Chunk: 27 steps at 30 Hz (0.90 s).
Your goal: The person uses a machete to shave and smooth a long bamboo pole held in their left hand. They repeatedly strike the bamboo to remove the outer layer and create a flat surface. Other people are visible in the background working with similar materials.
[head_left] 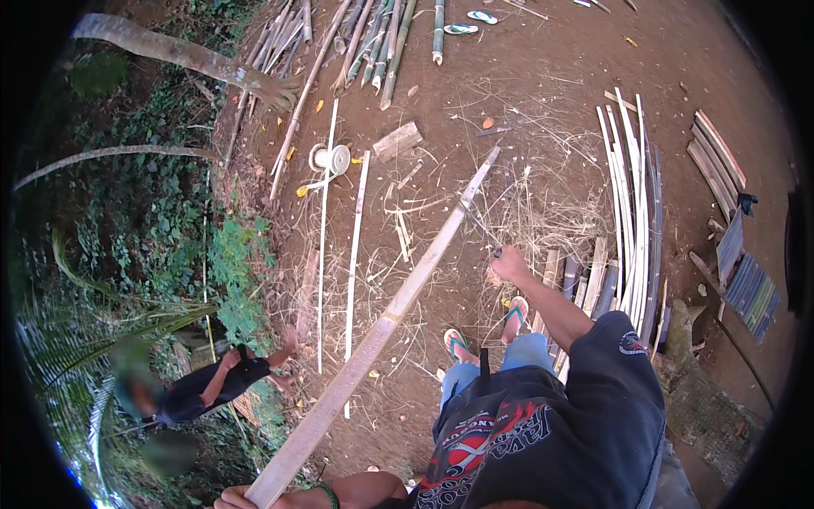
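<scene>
The left hand (242,497) is closed round the near end of a long bamboo slat (386,318), steadying it so the blade can work along it. The right hand (509,263) is closed on a knife (476,222) whose tip meets the slat past its middle. The slat's long axis runs from near left to far right, its far end (494,153) resting on the ground (543,76). Split strips (632,204) lie stacked on the right, within reach
</scene>
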Each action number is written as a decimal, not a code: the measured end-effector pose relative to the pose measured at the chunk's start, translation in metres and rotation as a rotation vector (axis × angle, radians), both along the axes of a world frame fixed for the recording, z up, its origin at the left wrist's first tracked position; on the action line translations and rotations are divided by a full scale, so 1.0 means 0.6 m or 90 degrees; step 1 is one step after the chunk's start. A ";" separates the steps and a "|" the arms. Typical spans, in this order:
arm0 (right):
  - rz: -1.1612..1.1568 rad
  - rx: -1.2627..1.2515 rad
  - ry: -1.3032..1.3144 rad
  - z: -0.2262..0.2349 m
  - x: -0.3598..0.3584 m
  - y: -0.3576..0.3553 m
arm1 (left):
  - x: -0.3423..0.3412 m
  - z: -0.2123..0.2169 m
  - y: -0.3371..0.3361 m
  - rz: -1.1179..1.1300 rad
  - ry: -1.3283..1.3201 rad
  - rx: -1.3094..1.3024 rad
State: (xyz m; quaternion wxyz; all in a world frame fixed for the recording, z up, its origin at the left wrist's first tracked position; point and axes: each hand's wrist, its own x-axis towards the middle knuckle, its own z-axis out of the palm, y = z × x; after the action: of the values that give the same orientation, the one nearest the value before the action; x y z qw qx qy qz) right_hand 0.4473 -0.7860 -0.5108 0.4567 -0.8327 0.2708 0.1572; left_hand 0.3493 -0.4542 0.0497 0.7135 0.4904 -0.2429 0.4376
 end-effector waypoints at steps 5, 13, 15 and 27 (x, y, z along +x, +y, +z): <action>0.315 -0.009 -0.201 0.082 -0.013 -0.007 | 0.006 -0.007 -0.010 0.006 0.000 -0.055; -0.164 -0.026 0.140 -0.119 -0.056 -0.115 | 0.007 -0.012 -0.032 -0.035 -0.006 -0.069; -0.167 -0.027 0.108 -0.058 -0.105 -0.083 | -0.003 -0.017 -0.014 0.026 -0.006 -0.065; -0.041 0.098 -0.091 0.184 -0.237 0.074 | 0.040 0.018 0.065 -0.207 -0.035 -0.035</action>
State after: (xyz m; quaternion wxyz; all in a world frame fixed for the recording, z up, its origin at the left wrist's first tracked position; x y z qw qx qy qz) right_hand 0.3052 -0.7413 -0.4003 0.5420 -0.7952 0.2514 0.1032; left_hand 0.3732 -0.4150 0.0602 0.7809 0.4128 -0.3268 0.3362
